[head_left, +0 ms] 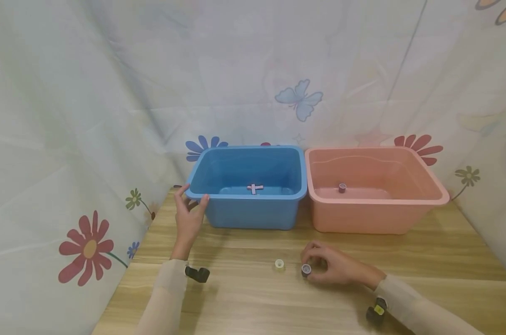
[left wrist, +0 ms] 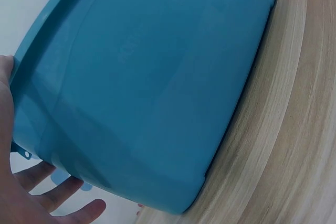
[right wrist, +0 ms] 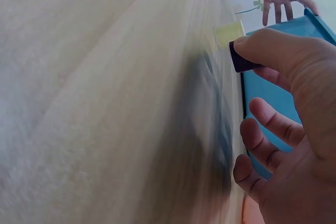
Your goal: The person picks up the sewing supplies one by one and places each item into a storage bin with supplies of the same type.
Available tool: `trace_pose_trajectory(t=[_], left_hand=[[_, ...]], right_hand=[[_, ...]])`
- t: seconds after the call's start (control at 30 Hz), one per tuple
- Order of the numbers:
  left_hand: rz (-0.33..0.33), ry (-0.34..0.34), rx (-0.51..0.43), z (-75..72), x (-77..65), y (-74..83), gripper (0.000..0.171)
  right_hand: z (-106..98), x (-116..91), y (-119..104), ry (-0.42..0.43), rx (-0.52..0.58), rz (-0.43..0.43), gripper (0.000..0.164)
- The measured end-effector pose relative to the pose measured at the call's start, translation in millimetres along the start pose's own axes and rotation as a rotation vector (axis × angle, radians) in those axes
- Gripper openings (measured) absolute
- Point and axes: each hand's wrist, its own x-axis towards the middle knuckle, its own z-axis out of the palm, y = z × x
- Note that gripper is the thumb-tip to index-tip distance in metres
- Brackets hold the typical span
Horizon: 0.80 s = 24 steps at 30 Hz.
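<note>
My left hand point(head_left: 189, 223) holds the front left corner of a blue plastic tub point(head_left: 249, 211), thumb at the front rim and fingers round the side. The left wrist view shows the tub's wall point(left wrist: 152, 77) filling most of the frame. Between thumb and index finger, my right hand point(head_left: 334, 265) pinches a small dark cylinder point(head_left: 306, 270) with a ringed grey top, low over the table; its other fingers are loosely bent. Just left of it stands a small pale yellow cylinder point(head_left: 279, 264). Inside the blue tub lies a small pink cross-shaped piece point(head_left: 254, 188).
A pink plastic tub point(head_left: 362, 216) stands right of the blue one, their rims nearly meeting. On its floor is another small dark cylinder point(head_left: 342, 188). Both tubs sit toward the back of the wooden table point(head_left: 236, 298), before a flowered curtain point(head_left: 219, 70).
</note>
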Motion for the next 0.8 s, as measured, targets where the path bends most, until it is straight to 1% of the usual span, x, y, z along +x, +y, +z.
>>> trace_pose_trajectory(t=[0.13, 0.27, 0.43, 0.63, 0.8], left_hand=[[-0.005, 0.001, 0.004, 0.8, -0.3, 0.3, 0.076], [-0.002, 0.002, 0.004, 1.0, -0.4, 0.3, 0.076], [0.007, 0.006, -0.001, 1.2, -0.4, 0.3, 0.075], [0.0, 0.004, 0.004, 1.4, -0.7, -0.2, 0.075], [-0.004, -0.009, -0.01, 0.4, -0.5, -0.6, 0.075]], right_hand=[[-3, 0, 0, 0.003, 0.008, 0.021, 0.033], [-6, 0, 0, 0.024, 0.001, 0.002, 0.034], [-8, 1, 0, 0.056, -0.002, -0.052, 0.032], [-10, 1, -1, 0.07, 0.001, -0.054, 0.031], [-11, 2, 0, 0.099, 0.008, -0.088, 0.032]])
